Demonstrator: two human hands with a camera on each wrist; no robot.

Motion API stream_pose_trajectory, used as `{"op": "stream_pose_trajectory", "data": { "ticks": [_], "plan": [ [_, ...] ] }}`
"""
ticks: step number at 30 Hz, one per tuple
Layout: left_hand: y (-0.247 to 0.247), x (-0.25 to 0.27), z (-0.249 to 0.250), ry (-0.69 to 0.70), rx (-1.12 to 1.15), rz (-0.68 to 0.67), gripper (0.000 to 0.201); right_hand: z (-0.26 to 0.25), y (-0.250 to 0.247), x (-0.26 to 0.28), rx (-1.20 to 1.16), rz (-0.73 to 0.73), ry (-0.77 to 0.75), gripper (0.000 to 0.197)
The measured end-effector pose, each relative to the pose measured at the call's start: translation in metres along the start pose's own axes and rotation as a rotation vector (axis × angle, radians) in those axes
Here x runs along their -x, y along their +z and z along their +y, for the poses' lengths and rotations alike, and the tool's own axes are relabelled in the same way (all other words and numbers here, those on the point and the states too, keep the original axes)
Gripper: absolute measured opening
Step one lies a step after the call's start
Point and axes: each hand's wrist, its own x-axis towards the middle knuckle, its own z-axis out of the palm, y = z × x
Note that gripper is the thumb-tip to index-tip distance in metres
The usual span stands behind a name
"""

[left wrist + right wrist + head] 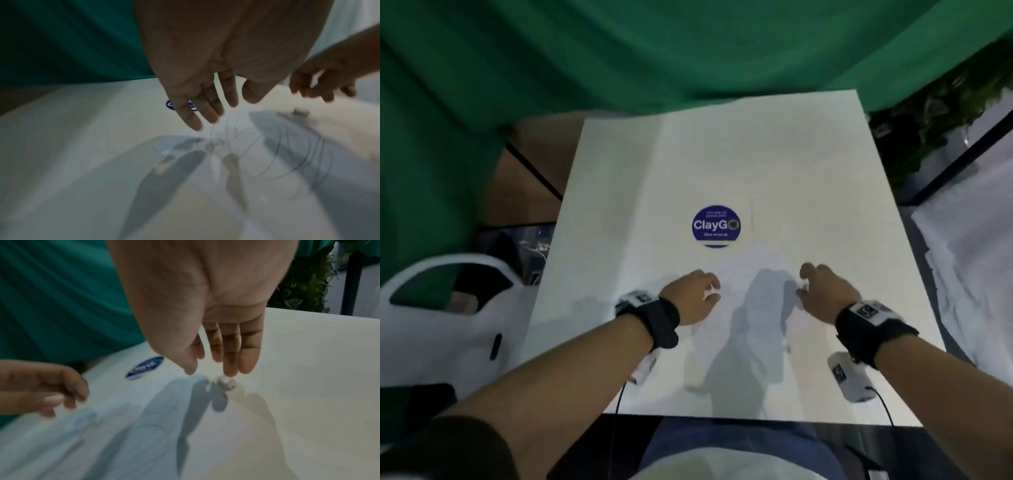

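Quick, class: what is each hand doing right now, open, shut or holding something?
Left hand: fingers stretched over the table; a grip cannot be told.
Right hand: fingertips by a small white thing; cannot be told.

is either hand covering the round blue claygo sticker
No, in the head view the sticker lies uncovered on the white table, farther from the person than the left hand and the right hand.

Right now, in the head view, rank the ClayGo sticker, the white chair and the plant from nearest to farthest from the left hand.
1. ClayGo sticker, on the table just ahead of the left hand.
2. White chair, off the table's left edge.
3. Plant, beyond the far right corner.
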Motion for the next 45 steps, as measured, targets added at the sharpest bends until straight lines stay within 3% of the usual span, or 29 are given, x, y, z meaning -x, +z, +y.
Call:
{"op": "stream_pose_trajectory", "data": {
  "ticks": [4,7,10,16,20,27,35,41,45],
  "plan": [
    [-0.003,-0.020,-0.013,0.006,-0.421,-0.127,0.076,0.010,0.008,-0.017,0.049,-0.037,0.110,0.035],
    [0.003,-0.028,-0.030,-0.019,-0.530,-0.200,0.101,0.017,0.017,-0.025,0.067,-0.086,0.081,0.034],
    [0.008,-0.031,-0.050,0.016,-0.572,-0.197,0.111,0.016,0.013,-0.032,0.115,-0.104,0.010,0.024],
    [0.009,-0.037,-0.062,0.072,-0.587,-0.152,0.113,-0.033,-0.004,-0.050,0.099,-0.178,-0.341,0.015],
    [0.007,-0.047,-0.065,0.136,-0.625,-0.122,0.120,-0.076,-0.013,-0.068,-0.046,-0.184,-0.483,0.011],
    [0.007,-0.058,-0.074,0.228,-0.739,-0.075,0.129,-0.108,0.002,-0.094,0.067,-0.101,-0.696,0.025],
    [0.013,-0.044,-0.066,0.189,-0.789,-0.152,0.131,-0.110,0.039,-0.068,0.226,-0.017,-0.774,0.021],
    [0.019,-0.035,-0.061,0.187,-0.906,-0.025,0.132,-0.116,0.049,-0.052,0.351,0.119,-0.696,0.014],
    [0.028,-0.015,-0.056,0.100,-0.970,0.086,0.112,-0.132,0.059,-0.043,0.424,0.199,-0.620,0.012]
  ]
}}
